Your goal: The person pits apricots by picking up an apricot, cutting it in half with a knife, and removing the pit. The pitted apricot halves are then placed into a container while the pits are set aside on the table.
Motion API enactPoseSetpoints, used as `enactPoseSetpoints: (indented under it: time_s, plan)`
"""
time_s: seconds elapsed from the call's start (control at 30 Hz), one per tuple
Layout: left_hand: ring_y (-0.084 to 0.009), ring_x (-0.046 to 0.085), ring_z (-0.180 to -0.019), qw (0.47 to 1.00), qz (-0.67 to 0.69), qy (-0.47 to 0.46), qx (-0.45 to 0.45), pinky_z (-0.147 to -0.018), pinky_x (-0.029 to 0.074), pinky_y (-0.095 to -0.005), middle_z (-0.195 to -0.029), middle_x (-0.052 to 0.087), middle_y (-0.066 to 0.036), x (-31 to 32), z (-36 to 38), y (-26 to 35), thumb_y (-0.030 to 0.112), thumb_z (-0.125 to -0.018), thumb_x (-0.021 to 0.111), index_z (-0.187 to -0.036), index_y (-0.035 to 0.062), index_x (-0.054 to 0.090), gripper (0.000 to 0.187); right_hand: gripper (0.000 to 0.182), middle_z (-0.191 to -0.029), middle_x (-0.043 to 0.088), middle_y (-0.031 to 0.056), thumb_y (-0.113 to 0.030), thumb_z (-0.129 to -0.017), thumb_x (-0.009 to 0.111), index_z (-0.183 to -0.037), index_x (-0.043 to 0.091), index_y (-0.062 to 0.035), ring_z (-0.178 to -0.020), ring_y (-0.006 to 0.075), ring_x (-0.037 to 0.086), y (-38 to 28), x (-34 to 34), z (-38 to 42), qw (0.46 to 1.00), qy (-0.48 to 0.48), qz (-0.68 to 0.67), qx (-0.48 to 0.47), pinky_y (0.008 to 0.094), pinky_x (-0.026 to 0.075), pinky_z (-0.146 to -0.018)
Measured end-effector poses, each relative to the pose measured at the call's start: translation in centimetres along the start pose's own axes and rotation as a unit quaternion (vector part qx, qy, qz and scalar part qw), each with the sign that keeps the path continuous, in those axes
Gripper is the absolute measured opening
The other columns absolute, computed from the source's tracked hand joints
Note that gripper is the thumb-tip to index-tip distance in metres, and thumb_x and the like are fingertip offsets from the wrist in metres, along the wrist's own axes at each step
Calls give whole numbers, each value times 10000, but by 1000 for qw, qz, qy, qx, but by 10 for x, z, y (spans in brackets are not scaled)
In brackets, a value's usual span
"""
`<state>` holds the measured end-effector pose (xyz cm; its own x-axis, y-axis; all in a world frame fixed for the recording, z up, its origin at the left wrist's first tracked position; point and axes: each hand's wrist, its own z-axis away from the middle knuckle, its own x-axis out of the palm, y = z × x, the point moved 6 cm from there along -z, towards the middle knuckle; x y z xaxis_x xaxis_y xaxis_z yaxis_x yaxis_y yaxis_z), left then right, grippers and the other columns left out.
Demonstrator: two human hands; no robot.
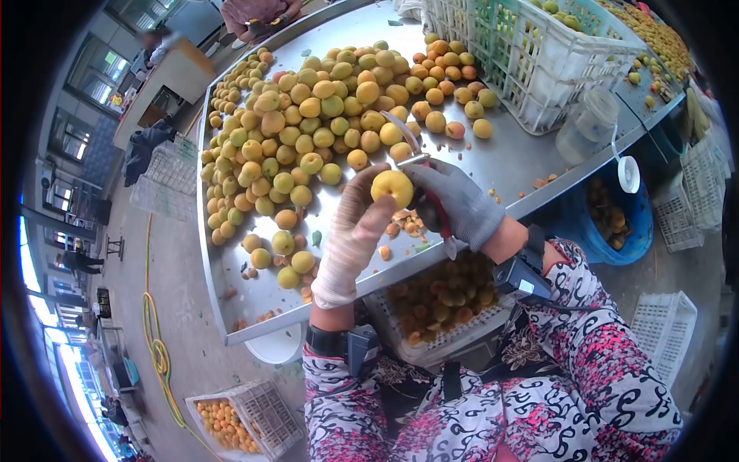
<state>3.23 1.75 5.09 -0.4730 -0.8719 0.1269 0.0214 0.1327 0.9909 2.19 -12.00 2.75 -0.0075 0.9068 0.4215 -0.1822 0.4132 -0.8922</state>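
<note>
A yellow apricot sits in the fingers of my left hand, which wears a pale glove. In my right hand, gloved in grey, is a red-handled cutting tool with a curved metal blade; its exact kind is hard to make out. The tool's metal end is close to the top of the fruit. Right beyond my hands, a large heap of apricots covers the metal table. Apricot pieces lie on the metal below my hands.
A crate of fruit pieces stands under the table edge. At the back right are a white plastic crate and a clear jug. A blue tub stands right; an apricot crate lies lower left. Another person works across the table.
</note>
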Motion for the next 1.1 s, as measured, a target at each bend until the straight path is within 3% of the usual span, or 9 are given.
enactPoseSetpoints:
  time_s: [0.07, 0.33, 0.43, 0.47, 0.5, 0.53, 0.63, 0.77, 1.1]
  plan:
    - [-149, 491, -1093, 999, -4, -3, 37, -954, 386, -283, -1196, 514, -82, 6, 3, 6, 281, -872, 615, -1373, 26, 384, 607, 332, -670, 568, 25, -351, -857, 614, -969, 568, -42, -409, 70, 458, -4, 6, 6, 999, 3, -28, 26, 203, 357, -362]
    - [-177, 478, -1141, 1000, 18, -8, 12, -981, 372, -298, -1241, 496, -91, 11, 6, 13, 242, -861, 621, -1394, 15, 344, 642, 308, -646, 562, 18, -350, -866, 605, -907, 578, -46, -387, 61, 431, -3, 7, 10, 993, 8, -87, 79, 216, 338, -337]
    - [-168, 507, -1099, 999, 51, 3, 17, -967, 389, -299, -1207, 520, -81, 4, 5, 11, 233, -851, 632, -1361, 8, 385, 609, 321, -655, 566, 18, -346, -901, 568, -888, 571, -26, -452, 89, 485, -14, 9, 13, 998, -32, 0, 56, 237, 380, -401]
    - [-159, 529, -1059, 997, 69, 25, 16, -956, 401, -299, -1172, 540, -68, -3, 5, 10, 242, -845, 643, -1335, 5, 420, 589, 344, -657, 566, 27, -356, -918, 543, -884, 566, -15, -506, 109, 516, -18, 6, 9, 993, -20, 113, -18, 255, 402, -453]
    - [-159, 529, -1059, 997, 66, 30, 21, -956, 401, -299, -1172, 540, -68, -7, 5, 11, 242, -845, 643, -1335, 5, 420, 589, 370, -658, 566, 36, -367, -936, 519, -881, 562, -3, -559, 129, 547, -23, 6, 9, 971, -8, 221, -91, 274, 424, -506]
    - [-173, 547, -1031, 994, 95, 48, 22, -944, 414, -312, -1146, 549, -67, -14, 5, 12, 255, -839, 660, -1324, 6, 430, 592, 399, -692, 598, 95, -390, -943, 500, -922, 555, 4, -684, 208, 614, -23, 6, 10, 948, -15, 301, -99, 319, 452, -612]
    - [-197, 578, -979, 989, 124, 60, 45, -897, 453, -343, -1139, 552, -76, -27, 5, 16, 294, -829, 688, -1313, 3, 438, 618, 375, -741, 626, 142, -379, -946, 495, -978, 550, -10, -731, 264, 644, -28, 19, 26, 914, -42, 377, -143, 346, 472, -636]
    - [-198, 572, -1001, 989, 133, 42, 46, -890, 462, -342, -1167, 541, -95, -29, 9, 19, 295, -828, 686, -1311, -6, 436, 622, 369, -759, 645, 144, -370, -954, 482, -1029, 533, -12, -752, 288, 653, -24, 28, 31, 903, -93, 403, -115, 361, 486, -655]
    - [-183, 551, -1065, 993, 109, 32, 23, -965, 412, -310, -1156, 552, -105, -30, 10, 16, 285, -821, 685, -1303, -10, 446, 614, 374, -749, 647, 141, -382, -952, 484, -976, 551, -15, -723, 307, 646, -17, 26, 31, 904, -79, 411, -94, 378, 483, -636]
